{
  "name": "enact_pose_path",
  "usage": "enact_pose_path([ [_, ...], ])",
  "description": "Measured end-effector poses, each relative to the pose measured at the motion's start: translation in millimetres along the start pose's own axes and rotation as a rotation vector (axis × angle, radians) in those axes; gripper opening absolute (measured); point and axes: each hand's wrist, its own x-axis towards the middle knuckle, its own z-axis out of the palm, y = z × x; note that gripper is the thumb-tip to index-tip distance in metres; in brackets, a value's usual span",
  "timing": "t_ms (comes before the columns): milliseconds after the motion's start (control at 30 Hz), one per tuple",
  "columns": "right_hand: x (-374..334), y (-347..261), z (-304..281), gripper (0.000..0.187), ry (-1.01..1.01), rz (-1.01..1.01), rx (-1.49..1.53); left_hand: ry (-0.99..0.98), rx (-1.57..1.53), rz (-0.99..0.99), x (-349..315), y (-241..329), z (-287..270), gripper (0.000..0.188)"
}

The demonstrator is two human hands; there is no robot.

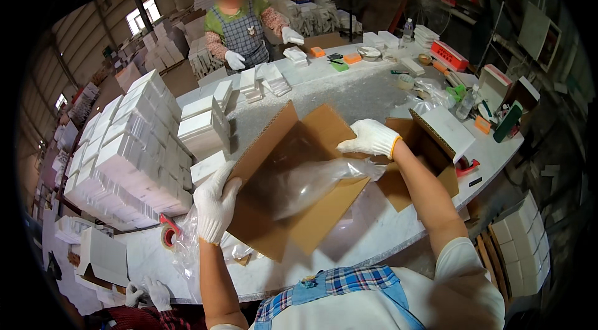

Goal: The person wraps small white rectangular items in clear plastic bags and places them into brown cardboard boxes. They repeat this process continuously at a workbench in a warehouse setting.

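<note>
Gloved left hand (pixel 215 204) and right hand (pixel 370 137) grip cardboard box (pixel 293 168) flaps, clear bag (pixel 311 183) hiding its inside.

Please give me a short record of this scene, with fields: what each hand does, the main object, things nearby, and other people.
left hand: left hand, in a white glove, grips the left flap of the cardboard box
right hand: right hand, also gloved, rests on the box's far edge
main object: open brown box, tilted, with a clear plastic bag inside it
nearby: stacks of white boxes to the left; red tape roll
surface: white table
other people: a person in an apron across the table
</note>
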Motion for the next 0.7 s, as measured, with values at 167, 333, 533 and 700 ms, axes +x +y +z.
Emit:
enact_pose_path([
  [167, -0.6, 14.1, 14.0, 0.053, 0.167, 0.047, 0.285, 0.201, -0.36, -0.375, -3.7, -5.8, 23.8, 0.043],
  [333, 9.2, 37.1, 17.3, 0.05, 0.311, 0.119, 0.546, 0.579, -0.139, -0.127, -22.0, -34.2, 22.7, 0.048],
  [533, 36.7, 50.3, -6.7, 0.039, 0.621, 0.176, 0.949, 0.477, -0.236, -0.236, -48.5, -1.3, 15.4, 0.039],
  [700, 84.1, 111.8, -30.6, 0.052, 0.889, 0.24, 0.736, 0.28, -0.31, -0.301, -66.8, 22.2, 42.1, 0.036],
])
